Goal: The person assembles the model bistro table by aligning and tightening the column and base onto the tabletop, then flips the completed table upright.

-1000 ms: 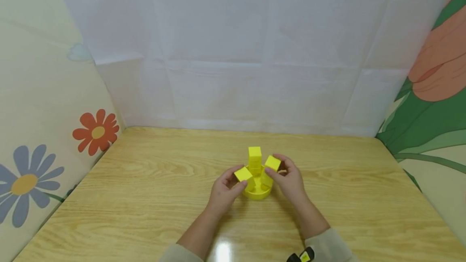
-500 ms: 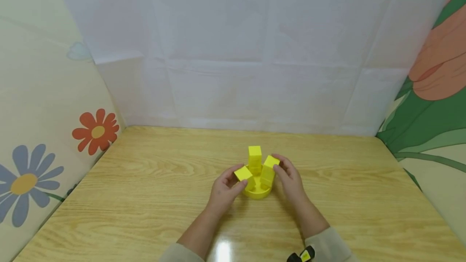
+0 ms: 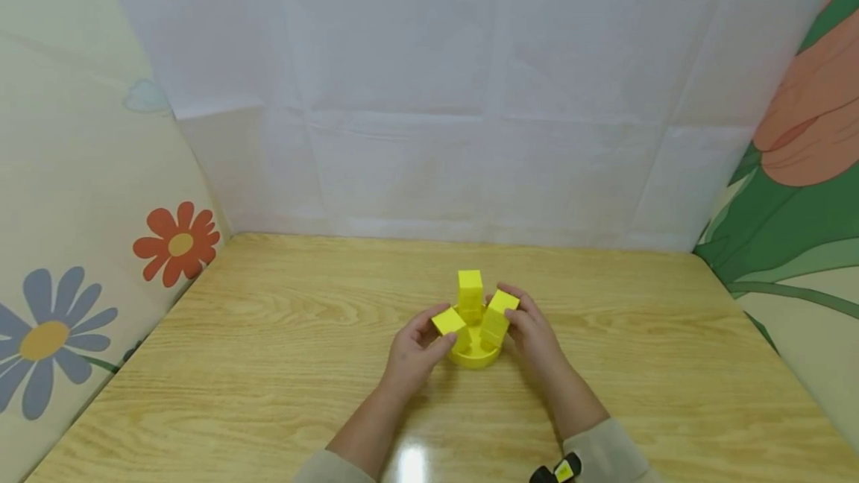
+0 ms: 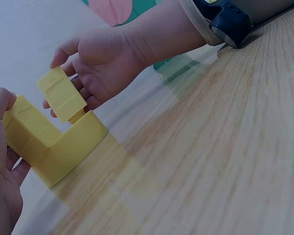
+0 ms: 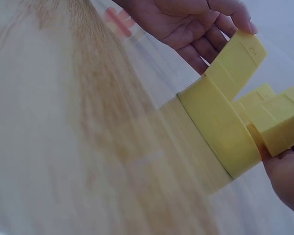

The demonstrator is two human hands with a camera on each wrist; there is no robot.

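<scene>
A round yellow base (image 3: 473,361) stands on the table with three yellow rectangular blocks rising from it. The left block (image 3: 450,320) leans outward, and my left hand (image 3: 411,355) pinches its top between thumb and fingers. My right hand (image 3: 535,334) grips the right block (image 3: 500,310), thumb on the near side and fingers behind. That block also tilts outward; in the left wrist view a narrower part shows between the right block (image 4: 62,94) and the base's rim (image 4: 78,147). The back block (image 3: 470,289) stands upright, touched by neither hand as far as I see.
The wood-grain table (image 3: 302,334) spreads around the base. A white cloth (image 3: 416,95) hangs at its back edge, and flower-printed cloths stand at the left (image 3: 80,170) and right (image 3: 792,229). A dark strap device (image 3: 555,471) sits at the right sleeve.
My right thumb has shifted from the right block's left side to its right edge. The block straightened slightly, then leaned outward again. My left hand and the base have hardly moved.
</scene>
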